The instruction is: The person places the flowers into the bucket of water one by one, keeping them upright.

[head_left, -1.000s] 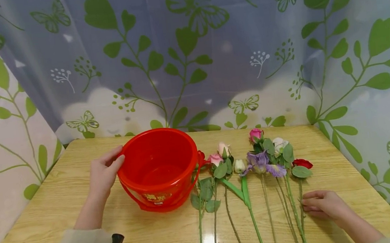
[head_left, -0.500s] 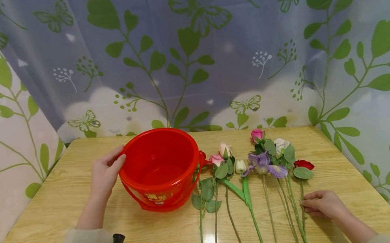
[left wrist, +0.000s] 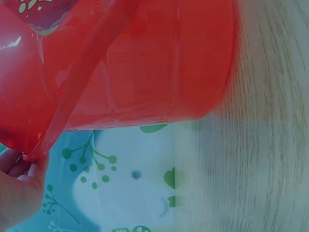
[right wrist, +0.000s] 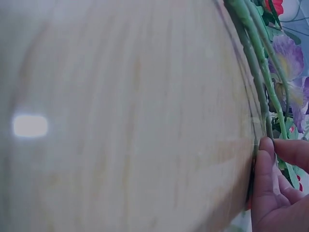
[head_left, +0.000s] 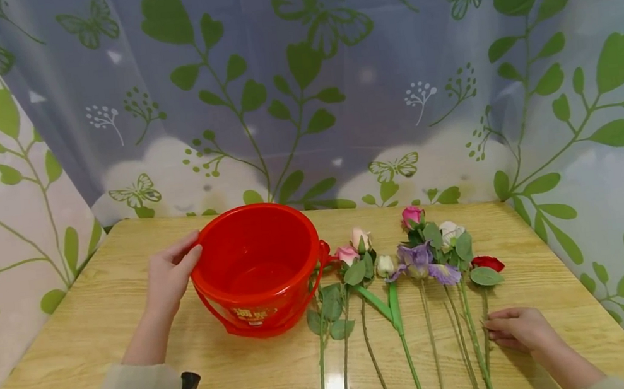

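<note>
A red plastic bucket (head_left: 255, 251) with yellow lettering stands upright on the table, its handle hanging down. My left hand (head_left: 165, 278) holds its rim on the left side, near the handle's joint (left wrist: 30, 155). On the right lies a red rose (head_left: 487, 263) with a long green stem (head_left: 484, 306). Thumb and fingers of my right hand (head_left: 523, 327) pinch that stem, also visible close up in the right wrist view, where the hand (right wrist: 280, 193) is partly cut off. The rose's stem lies close beside the white flower's (head_left: 449, 231) stem.
Between bucket and right hand several artificial flowers lie in a row: pink roses (head_left: 347, 254), a white tulip (head_left: 385, 266), a purple iris (head_left: 416, 259), a bright pink rose (head_left: 413, 215). Another red flower (head_left: 325, 251) is partly hidden by the bucket. A patterned curtain (head_left: 282, 128) hangs behind the table (head_left: 241, 386).
</note>
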`<action>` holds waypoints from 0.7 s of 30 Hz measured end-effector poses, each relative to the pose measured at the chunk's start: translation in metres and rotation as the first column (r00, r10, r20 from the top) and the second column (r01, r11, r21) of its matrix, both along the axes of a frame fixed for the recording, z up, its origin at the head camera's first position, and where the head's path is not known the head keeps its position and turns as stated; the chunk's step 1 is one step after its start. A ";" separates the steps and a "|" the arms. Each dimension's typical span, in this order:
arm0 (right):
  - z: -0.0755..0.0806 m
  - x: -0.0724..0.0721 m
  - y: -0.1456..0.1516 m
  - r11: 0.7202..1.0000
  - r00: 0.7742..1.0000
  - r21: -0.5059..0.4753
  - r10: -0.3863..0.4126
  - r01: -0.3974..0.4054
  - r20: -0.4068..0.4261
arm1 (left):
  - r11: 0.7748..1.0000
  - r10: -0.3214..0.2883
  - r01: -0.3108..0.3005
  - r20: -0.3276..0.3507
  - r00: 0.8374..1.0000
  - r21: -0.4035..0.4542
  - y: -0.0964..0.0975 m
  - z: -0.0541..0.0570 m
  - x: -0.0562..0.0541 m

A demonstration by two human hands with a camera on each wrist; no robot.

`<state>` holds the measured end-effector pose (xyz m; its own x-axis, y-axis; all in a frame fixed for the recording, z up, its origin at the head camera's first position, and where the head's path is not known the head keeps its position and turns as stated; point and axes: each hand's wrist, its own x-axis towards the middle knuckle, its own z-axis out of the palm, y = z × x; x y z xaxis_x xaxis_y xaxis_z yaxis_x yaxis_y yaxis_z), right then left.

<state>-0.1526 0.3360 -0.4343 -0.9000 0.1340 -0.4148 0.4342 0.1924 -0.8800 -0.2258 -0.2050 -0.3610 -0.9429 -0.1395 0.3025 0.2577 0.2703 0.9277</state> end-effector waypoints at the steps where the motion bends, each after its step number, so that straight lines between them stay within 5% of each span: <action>1: 0.000 0.001 0.000 1.000 1.000 -0.016 0.003 -0.003 0.001 | 1.000 0.000 0.000 0.000 1.000 0.003 0.000 0.000 0.000; 21: 0.019 0.006 0.010 0.971 0.997 -0.234 -0.062 0.049 -0.050 | 1.000 0.003 -0.003 -0.008 1.000 0.026 0.002 0.001 0.002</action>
<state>-0.1466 0.3464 -0.4150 -0.9166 0.0903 -0.3895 0.3872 -0.0428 -0.9210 -0.2240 -0.2034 -0.3599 -0.9398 -0.1503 0.3068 0.2648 0.2473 0.9321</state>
